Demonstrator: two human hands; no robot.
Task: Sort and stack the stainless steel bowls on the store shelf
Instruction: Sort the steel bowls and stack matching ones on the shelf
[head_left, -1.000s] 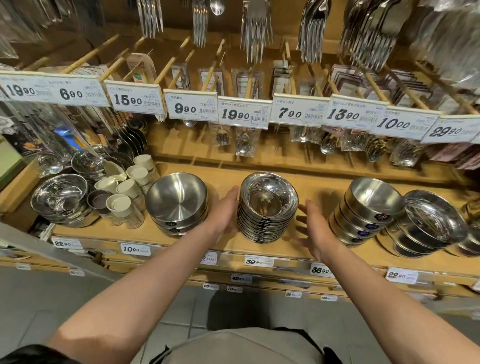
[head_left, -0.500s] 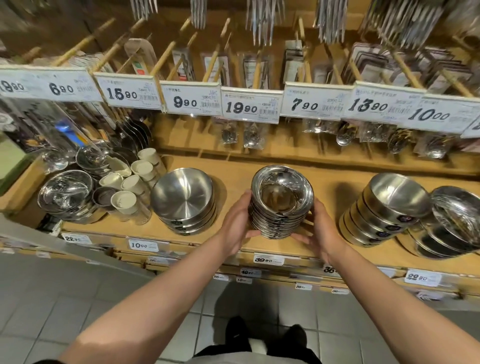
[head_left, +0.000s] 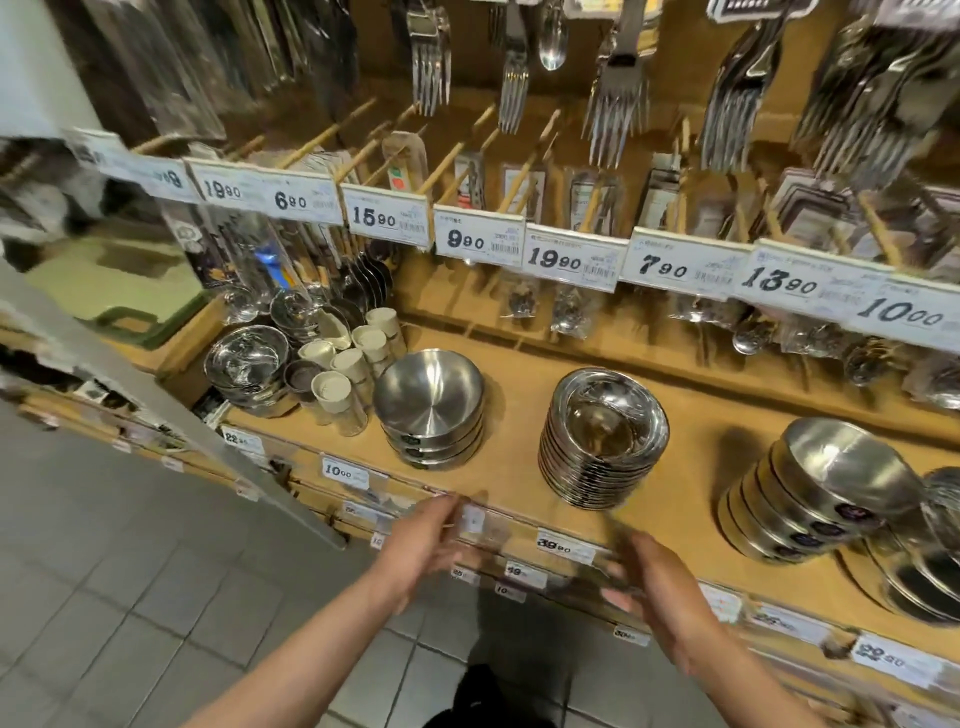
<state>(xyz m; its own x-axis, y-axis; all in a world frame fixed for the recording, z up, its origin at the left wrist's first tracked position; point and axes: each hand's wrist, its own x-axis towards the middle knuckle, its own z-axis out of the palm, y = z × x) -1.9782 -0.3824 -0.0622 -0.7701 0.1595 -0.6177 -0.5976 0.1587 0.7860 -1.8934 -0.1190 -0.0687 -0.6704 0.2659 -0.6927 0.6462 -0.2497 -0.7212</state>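
A tall stack of shiny steel bowls (head_left: 605, 439) stands on the wooden shelf (head_left: 691, 415) in the middle. To its left sits a short stack of matte steel bowls (head_left: 428, 402). A leaning stack of matte bowls (head_left: 826, 493) lies at the right, with more shiny bowls (head_left: 930, 561) beyond it. Another shiny stack (head_left: 247, 366) stands at the far left. My left hand (head_left: 421, 540) and my right hand (head_left: 649, 582) hover in front of the shelf edge, both blurred, fingers relaxed and holding nothing, apart from every stack.
White lidded jars (head_left: 343, 364) crowd between the left stacks. Price tags (head_left: 566, 257) hang on a rail above, with forks (head_left: 618, 78) and packaged cutlery on pegs. A grey sloping rail (head_left: 171, 410) crosses the left. Tiled floor (head_left: 104, 597) lies below.
Both hands have let go of the tall shiny stack and pulled back toward me, below the shelf edge. The stack stays on the shelf. The camera has swung left.
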